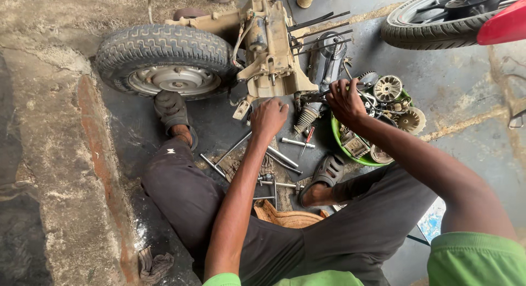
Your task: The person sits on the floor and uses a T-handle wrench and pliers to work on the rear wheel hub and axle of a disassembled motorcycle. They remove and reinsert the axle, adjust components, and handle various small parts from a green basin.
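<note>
On the far left a raised concrete ledge [49, 154] runs beside the oily floor [466, 99] where the person sits. Next comes the small tyre [164, 58] on its grey rim, lying flat and joined to the tan engine casing [268, 45], which lies on the floor in front of the person's knees.

The left hand [268, 117] is curled into a loose fist and pressed against the lower edge of the casing, near a bolt stud; I cannot tell whether it grips anything inside the fist. Below it several long metal tools [276, 154], including a T-handled spanner and a red-handled screwdriver [308, 137], lie scattered between the 2 sandalled feet.

The right hand [344, 99] is closed around a thin dark tool or rod at the right end of the casing, just above a ribbed rubber boot [306, 117]; its tip is hidden by the fingers. Just to the right a green bowl [342, 146] holds gear wheels and other loose parts. A second, larger wheel [433, 23] sits at the top right.

Judging from this, the work goes best if the left hand braces the casing firmly so it cannot rock, while the right keeps the tool square to the fastener and turns steadily. Freed parts belong in the bowl, not on the greasy floor.
</note>
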